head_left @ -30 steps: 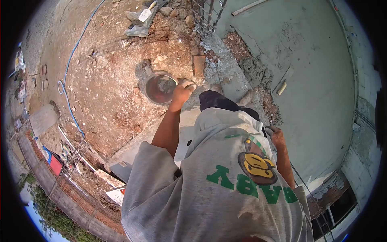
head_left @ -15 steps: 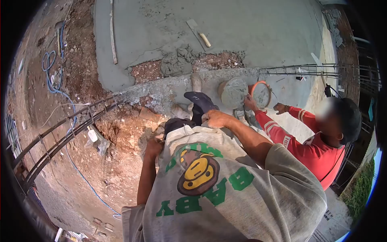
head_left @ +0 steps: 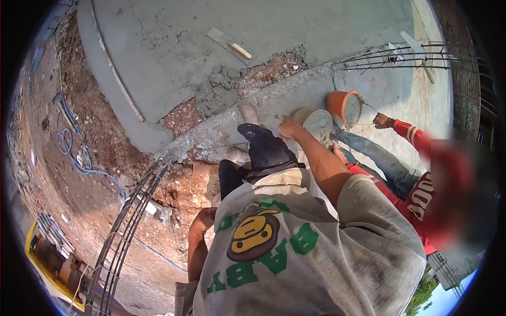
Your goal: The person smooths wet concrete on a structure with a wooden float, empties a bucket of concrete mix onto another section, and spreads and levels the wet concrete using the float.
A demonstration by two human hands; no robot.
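A round grey bucket [head_left: 303, 114] stands beside the right hand's [head_left: 289, 127] fingers; their grip, and the left hand's [head_left: 202, 221], I cannot tell.

Bucket 1 [head_left: 301, 114] just R of R hand [head_left: 289, 128]; bucket 2 [head_left: 336, 103] btwn bucket 1 & co-worker's hand [head_left: 383, 121]. 1 trowel [head_left: 240, 50] on slab [head_left: 316, 31], 1 strip [head_left: 112, 63] to its L; looped hose [head_left: 101, 171] on dirt [head_left: 118, 139], L of rebar cage [head_left: 125, 225].

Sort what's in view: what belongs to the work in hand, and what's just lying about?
Likely belonging:
grey bucket, beside the right hand
orange bucket, near the co-worker's hand
pale-handled float, unheld on grey cement

Likely just about:
blue hose, on dirt
rebar cage, lower left, untouched
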